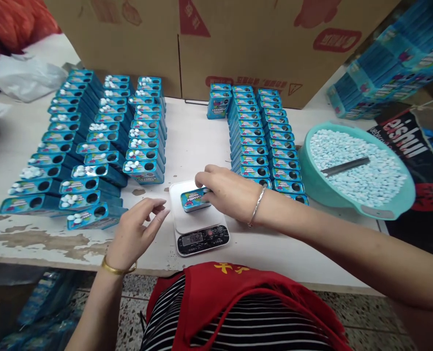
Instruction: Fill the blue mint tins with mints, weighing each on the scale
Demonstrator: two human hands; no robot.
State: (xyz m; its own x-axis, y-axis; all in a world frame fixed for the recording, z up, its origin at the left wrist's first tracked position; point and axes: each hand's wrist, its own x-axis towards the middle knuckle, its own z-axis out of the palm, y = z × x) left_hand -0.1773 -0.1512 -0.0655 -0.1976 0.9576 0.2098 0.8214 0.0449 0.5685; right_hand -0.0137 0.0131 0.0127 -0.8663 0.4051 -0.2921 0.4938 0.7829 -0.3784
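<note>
My right hand (226, 192) grips the end of a blue candy tin (193, 199) between thumb and fingers, over the white plate of a small digital scale (180, 224). Whether the tin rests on the plate or hangs just above it, I cannot tell. Digits show on the scale's dark display (193, 238). To the left of the scale, my left hand (140, 225) hovers with its thumb and fingers a little apart and holds nothing. Near it stand rows of blue tins (101, 213) with round openings and white candies lying on their tops.
More blue tins (253, 141) stand in rows on the right. A turquoise basin (311, 180) of white candies (370, 180) holds a dark scoop-like strip (346, 166). Behind is a large cardboard box (238, 44); stacked blue packs (395, 63) rise at far right. A white plastic bag (24, 78) lies far left.
</note>
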